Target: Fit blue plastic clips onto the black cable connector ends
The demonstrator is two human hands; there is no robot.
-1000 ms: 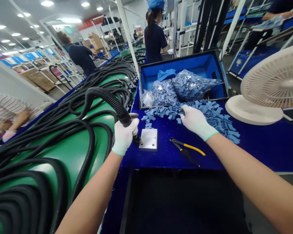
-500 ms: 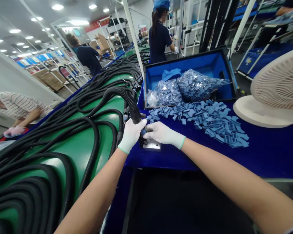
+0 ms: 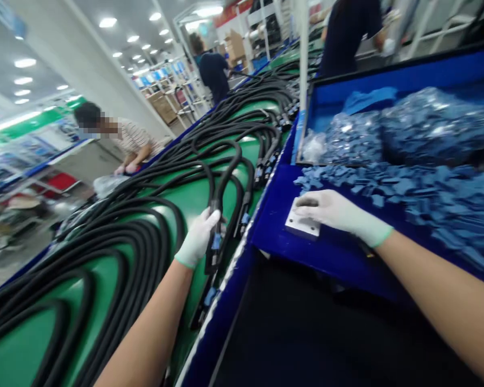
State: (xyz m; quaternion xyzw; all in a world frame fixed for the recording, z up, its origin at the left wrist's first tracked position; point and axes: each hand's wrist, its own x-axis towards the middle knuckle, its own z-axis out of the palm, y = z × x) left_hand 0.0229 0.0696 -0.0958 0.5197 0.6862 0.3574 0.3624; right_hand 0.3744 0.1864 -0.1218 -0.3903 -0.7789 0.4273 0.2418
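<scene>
My left hand (image 3: 199, 235), in a white glove, is closed around a black hose (image 3: 225, 185) near its end, over the green conveyor (image 3: 21, 344). A small blue piece (image 3: 216, 241) shows on the hose's end fitting, just beside my fingers. My right hand (image 3: 326, 208), also gloved, rests over a silver metal block (image 3: 302, 226) on the blue table. Its fingers are bent toward the block; whether they pinch anything is hidden. Behind this hand lies a spread of loose blue plastic pieces (image 3: 439, 196).
Many black hoses (image 3: 145, 236) lie looped along the conveyor. At the back right a blue bin (image 3: 407, 70) holds clear bags of blue pieces (image 3: 358, 140). A white pole (image 3: 302, 59) stands by the bin. One person (image 3: 135, 142) sits across the conveyor; others stand farther back.
My left hand has moved the hose end from the metal block to the conveyor on the left. My right hand stays at the block. The view has turned left.
</scene>
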